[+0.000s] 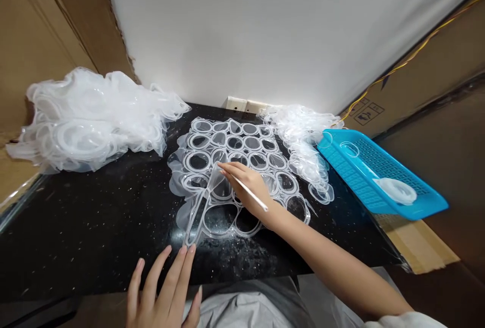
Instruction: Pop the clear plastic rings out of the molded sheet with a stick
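Note:
A clear plastic sheet [242, 151] full of moulded rings and round holes lies in the middle of a black speckled counter [94, 217]. My right hand [250, 186] rests on the sheet and is closed around a thin white stick-like tool [250, 192]; its fingertips touch a raised strip of plastic. My left hand [166, 287] lies flat with fingers stretched out at the counter's near edge. Its fingertips press the near corner of the sheet [189, 239].
A big heap of clear plastic scrap [91, 118] sits at the left. A smaller heap of clear rings [303, 136] lies at the right, next to a blue plastic basket [382, 176] holding a few clear pieces. Cardboard stands on both sides; a white wall is behind.

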Demonstrator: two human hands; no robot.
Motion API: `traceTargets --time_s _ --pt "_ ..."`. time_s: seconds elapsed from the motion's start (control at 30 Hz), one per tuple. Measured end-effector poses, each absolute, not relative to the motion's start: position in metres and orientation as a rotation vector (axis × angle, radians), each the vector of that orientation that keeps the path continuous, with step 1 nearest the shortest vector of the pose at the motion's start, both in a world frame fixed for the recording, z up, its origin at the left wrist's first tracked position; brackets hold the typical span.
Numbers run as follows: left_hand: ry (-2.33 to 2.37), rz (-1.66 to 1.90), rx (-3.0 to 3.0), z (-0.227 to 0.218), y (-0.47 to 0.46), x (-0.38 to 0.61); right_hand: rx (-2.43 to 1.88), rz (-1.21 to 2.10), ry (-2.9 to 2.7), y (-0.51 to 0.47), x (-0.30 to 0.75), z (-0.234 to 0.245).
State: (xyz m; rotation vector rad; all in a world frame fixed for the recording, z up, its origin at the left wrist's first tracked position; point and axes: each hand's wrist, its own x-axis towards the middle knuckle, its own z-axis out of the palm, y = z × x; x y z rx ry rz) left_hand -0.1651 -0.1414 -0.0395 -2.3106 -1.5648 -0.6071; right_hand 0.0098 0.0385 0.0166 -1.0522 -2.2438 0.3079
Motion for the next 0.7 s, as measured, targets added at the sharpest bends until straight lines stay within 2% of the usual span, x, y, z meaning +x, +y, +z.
traceTargets --time_s 0.2,0.43,0.7 --pt "-1.522 -0.568 -2.307 -0.033 -0.137 -0.162 -1.039 0.573 -2.023 0.047 0.012 0.021" --pt "-1.491 -0.571 -2.367 -0.035 -0.136 -0.168 -1.103 1.558 -1.758 0.034 0.025 0.045" --pt "-1.755 -0.613 -2.318 -0.017 -0.124 -0.173 -0.989 1.898 -1.627 0.027 0.027 0.046"
